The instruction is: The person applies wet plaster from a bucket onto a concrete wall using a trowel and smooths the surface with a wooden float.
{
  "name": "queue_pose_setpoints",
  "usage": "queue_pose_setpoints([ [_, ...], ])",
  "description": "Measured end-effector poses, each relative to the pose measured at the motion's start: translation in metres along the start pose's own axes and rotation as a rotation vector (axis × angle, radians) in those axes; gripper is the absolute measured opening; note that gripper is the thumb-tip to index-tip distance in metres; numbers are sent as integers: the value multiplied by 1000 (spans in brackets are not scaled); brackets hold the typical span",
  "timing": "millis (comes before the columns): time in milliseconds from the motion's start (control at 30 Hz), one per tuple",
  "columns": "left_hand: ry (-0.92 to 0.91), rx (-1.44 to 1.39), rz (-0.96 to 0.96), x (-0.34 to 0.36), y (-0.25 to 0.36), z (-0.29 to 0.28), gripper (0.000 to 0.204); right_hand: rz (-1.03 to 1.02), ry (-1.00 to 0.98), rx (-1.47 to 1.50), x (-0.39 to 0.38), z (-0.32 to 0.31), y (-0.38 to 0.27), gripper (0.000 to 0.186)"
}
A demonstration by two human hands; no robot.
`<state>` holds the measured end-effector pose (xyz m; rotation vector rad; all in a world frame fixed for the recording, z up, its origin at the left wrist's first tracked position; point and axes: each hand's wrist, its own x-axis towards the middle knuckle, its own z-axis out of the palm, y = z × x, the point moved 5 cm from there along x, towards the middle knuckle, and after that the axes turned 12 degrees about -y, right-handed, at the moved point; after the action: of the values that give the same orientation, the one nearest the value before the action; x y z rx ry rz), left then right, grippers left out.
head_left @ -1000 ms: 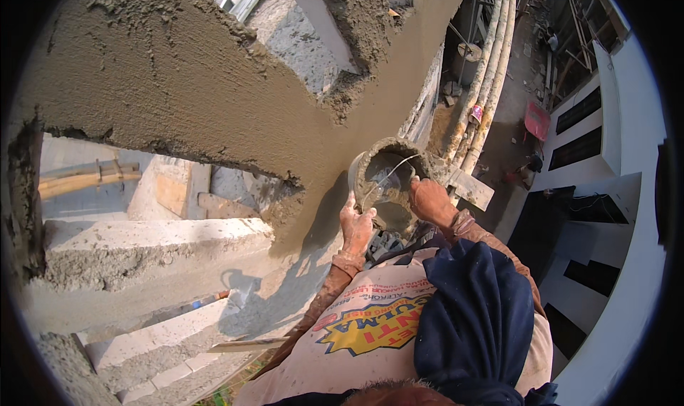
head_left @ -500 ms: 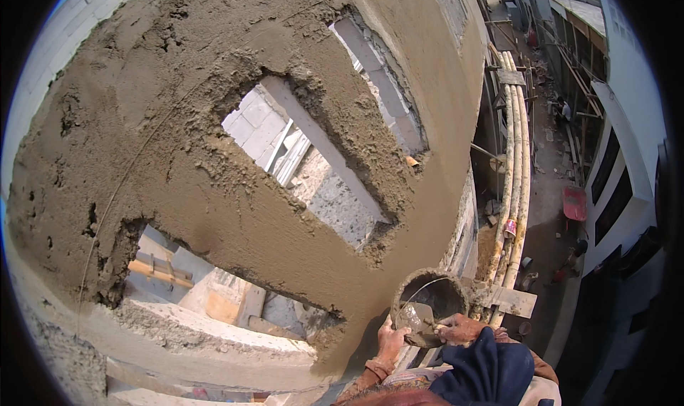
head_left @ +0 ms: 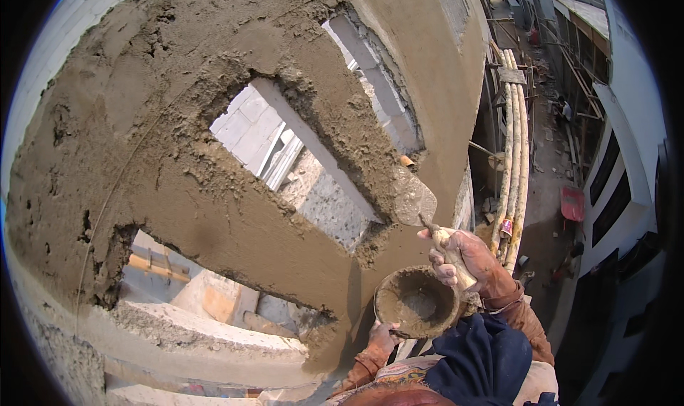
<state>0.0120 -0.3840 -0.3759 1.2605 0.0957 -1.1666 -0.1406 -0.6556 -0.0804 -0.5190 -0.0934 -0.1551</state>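
Observation:
My right hand (head_left: 463,260) grips the pale handle of a mortar-coated trowel (head_left: 413,201), whose blade is raised over the wet-plastered wall (head_left: 192,235) beside the lower end of a slanted opening (head_left: 299,163). Below it, my left hand (head_left: 382,338) holds the rim of a round, mortar-caked bucket (head_left: 417,302) with wet grey mix inside. The plaster is rough along the opening edges and smoother toward the right; pale blocks and grey surfaces show through the gaps.
Long bamboo poles (head_left: 509,156) run alongside at the right, above a narrow alley (head_left: 545,156) with a red wheelbarrow (head_left: 572,203), scattered material and a distant person (head_left: 564,109). A white building (head_left: 627,142) with dark openings lines the far right.
The view swung up to show more of the wall. My right hand has lifted the trowel out of the bucket, up and away from it; my left hand still holds the bucket.

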Motion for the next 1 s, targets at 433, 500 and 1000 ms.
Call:
queue_pose_setpoints([
  [433, 26, -57, 222, -45, 38, 45, 44, -1887, 1125, -998, 194, 159, -318, 37],
  [500, -19, 41, 260, -29, 33, 36, 45, -1359, 975, -1415, 243, 157, -331, 46],
  [1000, -2, 149, 97, -25, 52, 73, 73, 557, -113, -1706, -31, -162, 77, 35],
])
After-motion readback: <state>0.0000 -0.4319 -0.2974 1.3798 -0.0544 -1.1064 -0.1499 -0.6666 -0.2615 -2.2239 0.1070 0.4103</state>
